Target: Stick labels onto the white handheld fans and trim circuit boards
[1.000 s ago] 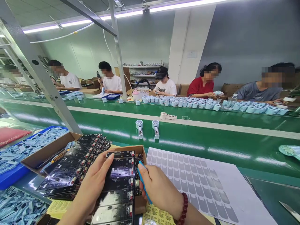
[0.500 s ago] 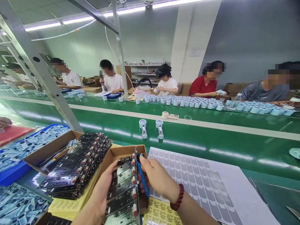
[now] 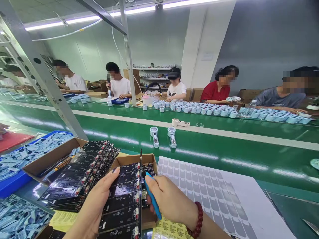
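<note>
My left hand (image 3: 96,204) grips a black circuit board panel (image 3: 123,202) by its left edge and holds it tilted over a small cardboard box (image 3: 129,159). My right hand (image 3: 171,202), with a dark red bead bracelet at the wrist, is closed on a thin blue tool (image 3: 151,196) whose tip touches the panel's right edge. A fanned stack of more black circuit boards (image 3: 82,174) lies just left of the box. A white sheet of grey stickers (image 3: 206,191) lies to the right of my hands.
A green conveyor belt (image 3: 224,149) runs across, carrying two small handheld fans (image 3: 163,136). Blue bins (image 3: 15,159) of light-blue parts sit at left, beside a slanted metal frame post (image 3: 47,83). Several people sit working along the far side behind rows of blue-white cups (image 3: 219,111).
The panel, held nearly edge-on half a second ago, has turned to face up again. My right hand stays at its right edge with the blue tool.
</note>
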`<state>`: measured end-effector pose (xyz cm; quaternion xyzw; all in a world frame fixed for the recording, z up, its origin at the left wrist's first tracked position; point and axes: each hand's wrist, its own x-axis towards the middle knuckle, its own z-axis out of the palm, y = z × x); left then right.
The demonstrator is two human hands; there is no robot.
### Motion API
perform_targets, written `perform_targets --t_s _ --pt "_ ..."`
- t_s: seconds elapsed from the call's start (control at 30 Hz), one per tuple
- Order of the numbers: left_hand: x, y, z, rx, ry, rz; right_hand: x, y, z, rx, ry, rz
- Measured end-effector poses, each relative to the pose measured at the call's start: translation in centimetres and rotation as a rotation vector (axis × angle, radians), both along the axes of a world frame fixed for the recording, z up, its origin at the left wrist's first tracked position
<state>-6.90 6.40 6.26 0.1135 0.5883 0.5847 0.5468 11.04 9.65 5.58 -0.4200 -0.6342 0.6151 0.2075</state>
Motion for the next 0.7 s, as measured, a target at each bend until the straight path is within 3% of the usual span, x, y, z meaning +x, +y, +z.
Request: perform_targets --t_s 0.1,0.17,0.3,0.37,0.57,0.7 --pt "0.6 0.5 -1.0 -0.173 -0.223 -0.119 -0.8 0.2 -0.7 -0.237 0.248 -0.006" --pt "1.1 0.7 -1.4 -0.226 -0.298 -0.143 -1.3 0.6 -1.0 -0.312 0.309 -0.052" --pt "0.8 0.4 -1.5 -0.042 -0.336 -0.139 -1.4 1.7 -1.0 -0.256 0.211 -0.119" --pt "0.0 0.2 -1.4 -0.013 -0.26 -0.144 -1.2 1.9 -0.8 -0.241 0.179 -0.105" --pt "-1.9 0.0 -2.1 0.14 0.322 -0.064 0.1 0.3 -0.3 -0.128 0.07 0.06" --pt "-2.0 -0.1 -2.0 0.121 0.376 0.018 1.0 -1.2 0.2 -0.002 -0.029 0.1"
